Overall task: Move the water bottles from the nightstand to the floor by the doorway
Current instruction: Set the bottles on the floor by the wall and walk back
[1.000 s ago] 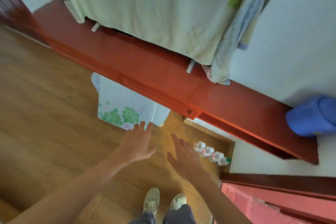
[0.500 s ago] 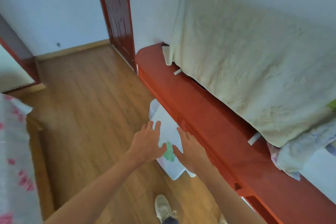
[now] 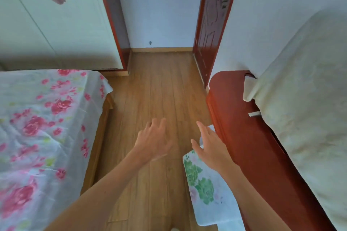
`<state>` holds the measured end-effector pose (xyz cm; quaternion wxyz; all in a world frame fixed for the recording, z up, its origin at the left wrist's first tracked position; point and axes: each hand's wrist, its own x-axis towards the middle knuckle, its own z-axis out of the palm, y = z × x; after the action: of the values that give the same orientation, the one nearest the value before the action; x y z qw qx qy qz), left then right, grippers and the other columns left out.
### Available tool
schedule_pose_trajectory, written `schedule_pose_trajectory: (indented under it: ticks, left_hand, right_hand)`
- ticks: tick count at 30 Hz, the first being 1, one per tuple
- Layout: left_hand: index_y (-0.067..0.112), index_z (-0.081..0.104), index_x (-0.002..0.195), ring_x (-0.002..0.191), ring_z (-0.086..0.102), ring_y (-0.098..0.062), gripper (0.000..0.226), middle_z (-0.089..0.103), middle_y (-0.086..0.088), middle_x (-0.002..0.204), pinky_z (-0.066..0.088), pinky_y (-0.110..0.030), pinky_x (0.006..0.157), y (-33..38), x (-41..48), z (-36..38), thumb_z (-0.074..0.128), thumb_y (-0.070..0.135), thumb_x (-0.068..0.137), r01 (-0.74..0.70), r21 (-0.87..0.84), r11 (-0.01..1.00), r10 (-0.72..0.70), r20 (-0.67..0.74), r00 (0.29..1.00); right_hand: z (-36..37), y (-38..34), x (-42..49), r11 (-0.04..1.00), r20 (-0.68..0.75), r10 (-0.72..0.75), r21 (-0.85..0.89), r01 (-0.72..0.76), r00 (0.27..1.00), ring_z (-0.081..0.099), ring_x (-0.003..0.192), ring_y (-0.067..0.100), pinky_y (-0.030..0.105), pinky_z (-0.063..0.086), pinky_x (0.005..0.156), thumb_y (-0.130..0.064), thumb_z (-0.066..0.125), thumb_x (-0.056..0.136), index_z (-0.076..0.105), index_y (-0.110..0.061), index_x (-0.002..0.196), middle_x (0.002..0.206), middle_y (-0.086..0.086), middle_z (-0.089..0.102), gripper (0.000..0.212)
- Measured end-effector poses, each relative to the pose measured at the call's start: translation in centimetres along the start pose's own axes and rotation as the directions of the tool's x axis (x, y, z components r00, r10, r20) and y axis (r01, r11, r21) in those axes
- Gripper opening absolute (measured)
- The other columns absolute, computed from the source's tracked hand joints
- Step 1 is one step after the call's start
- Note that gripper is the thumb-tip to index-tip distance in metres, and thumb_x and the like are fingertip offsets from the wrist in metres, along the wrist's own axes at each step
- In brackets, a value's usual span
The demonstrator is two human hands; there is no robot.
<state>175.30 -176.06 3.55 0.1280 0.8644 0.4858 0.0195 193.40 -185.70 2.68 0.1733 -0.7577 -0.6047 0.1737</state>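
To your left stands the bed (image 3: 47,127), to your right the cabinet (image 3: 244,137) with a draped cloth (image 3: 309,99) on its top, the floor (image 3: 159,90) running between them to the doorway (image 3: 161,24) ahead, and a mat (image 3: 208,199) lying just beside the cabinet.

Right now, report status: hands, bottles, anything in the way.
Left hand, right hand both open, empty. No water bottles in view. Floral cloth on floor beside red cabinet, right of path.
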Motion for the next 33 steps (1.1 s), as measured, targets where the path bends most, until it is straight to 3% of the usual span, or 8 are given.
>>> schedule_pose_trajectory:
  ticks: [5,13,20,33]
  left_hand:
    - [0.019,0.03,0.139,0.122,0.048,-0.028,0.064,0.043,-0.008,0.139,0.049,-0.042,0.093,-3.9,1.6,-2.4,0.057,0.045,0.087,0.136,-0.043,0.99,-0.139,-0.071,0.988]
    - [0.019,0.024,0.144,0.127,0.044,-0.026,0.071,0.037,-0.007,0.144,0.046,-0.041,0.097,-10.5,5.2,-4.6,0.056,0.05,0.089,0.271,-0.053,0.961,-0.276,-0.142,0.951]
    - [0.018,0.023,0.144,0.119,0.049,-0.024,0.069,0.04,-0.006,0.14,0.049,-0.038,0.09,-17.1,11.2,-6.3,0.054,0.047,0.09,0.268,-0.096,0.958,-0.281,-0.163,0.946]
    - [0.017,0.022,0.144,0.122,0.049,-0.023,0.072,0.039,-0.006,0.142,0.05,-0.038,0.095,-30.2,24.3,-11.5,0.055,0.05,0.09,0.276,-0.118,0.954,-0.294,-0.174,0.94]
  right_hand:
    - [0.1,-2.4,6.4,0.99,0.008,-0.141,0.004,0.141,0.99,0.038,0.136,0.018,0.038,0.04,0.106,-0.044,0.042,0.099,0.014,-0.018,0.154,0.153,0.002,0.033,0.067]
    - [2.4,-7.6,15.1,0.963,0.061,-0.267,-0.026,0.269,0.962,0.033,0.14,0.015,0.038,0.037,0.107,-0.052,0.042,0.097,0.014,-0.024,0.154,0.156,-0.004,0.029,0.069]
    - [4.4,-12.3,22.7,0.951,0.101,-0.304,-0.026,0.308,0.947,0.03,0.142,0.012,0.035,0.034,0.11,-0.052,0.04,0.098,0.012,-0.025,0.154,0.158,-0.006,0.025,0.068]
    - [6.1,-20.9,39.3,0.953,0.139,-0.289,-0.056,0.299,0.947,0.023,0.145,0.012,0.033,0.03,0.112,-0.049,0.044,0.098,0.013,-0.026,0.154,0.159,-0.007,0.021,0.069]
